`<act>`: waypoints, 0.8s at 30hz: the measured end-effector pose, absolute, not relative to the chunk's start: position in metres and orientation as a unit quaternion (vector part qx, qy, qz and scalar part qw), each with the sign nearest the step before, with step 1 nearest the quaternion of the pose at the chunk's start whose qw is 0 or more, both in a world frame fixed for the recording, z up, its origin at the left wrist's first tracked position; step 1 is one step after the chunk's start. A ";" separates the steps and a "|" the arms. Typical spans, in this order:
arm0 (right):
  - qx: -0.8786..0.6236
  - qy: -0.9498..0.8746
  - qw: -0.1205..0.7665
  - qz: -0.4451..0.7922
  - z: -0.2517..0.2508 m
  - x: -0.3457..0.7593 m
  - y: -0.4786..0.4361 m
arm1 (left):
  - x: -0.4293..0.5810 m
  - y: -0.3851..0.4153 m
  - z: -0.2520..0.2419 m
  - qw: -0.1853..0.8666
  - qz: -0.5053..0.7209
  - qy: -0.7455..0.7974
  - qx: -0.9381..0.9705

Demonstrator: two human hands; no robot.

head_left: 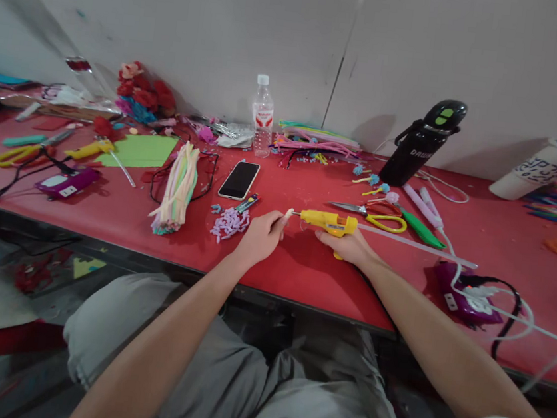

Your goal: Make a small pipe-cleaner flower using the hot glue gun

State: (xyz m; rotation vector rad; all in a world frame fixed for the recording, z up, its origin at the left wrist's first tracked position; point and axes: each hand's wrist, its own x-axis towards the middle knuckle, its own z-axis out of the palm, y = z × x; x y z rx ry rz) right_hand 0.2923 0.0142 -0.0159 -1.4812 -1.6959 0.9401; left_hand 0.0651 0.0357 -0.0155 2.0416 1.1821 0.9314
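My right hand [349,244] is wrapped round the grip of a yellow hot glue gun [327,222], its nozzle pointing left. A long clear glue stick [415,243] sticks out of the gun's back. My left hand [263,234] pinches a small cream-coloured piece [289,213], close to the nozzle tip; whether they touch I cannot tell. Left of that hand lies a pile of short lilac pieces [229,225] with a small cutter knife [247,203]. A bundle of pastel pipe cleaners [178,187] rests farther left.
A phone [239,180], plastic bottle [263,117], black flask [419,148] and white tumbler [534,168] stand or lie behind. Yellow-handled scissors [385,221] lie behind the glue gun. Purple power strips [466,301] with cords sit at right and left. The red table [295,278] ends before my knees.
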 end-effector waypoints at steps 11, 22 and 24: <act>-0.555 -0.654 0.355 0.373 -0.013 0.293 0.014 | 0.065 0.035 -0.014 0.304 0.352 0.447 0.765; -0.537 -0.666 0.382 0.350 -0.019 0.297 0.019 | 0.065 0.036 -0.015 0.293 0.350 0.443 0.772; -0.528 -0.672 0.400 0.332 -0.021 0.302 0.023 | 0.065 0.036 -0.015 0.300 0.354 0.436 0.771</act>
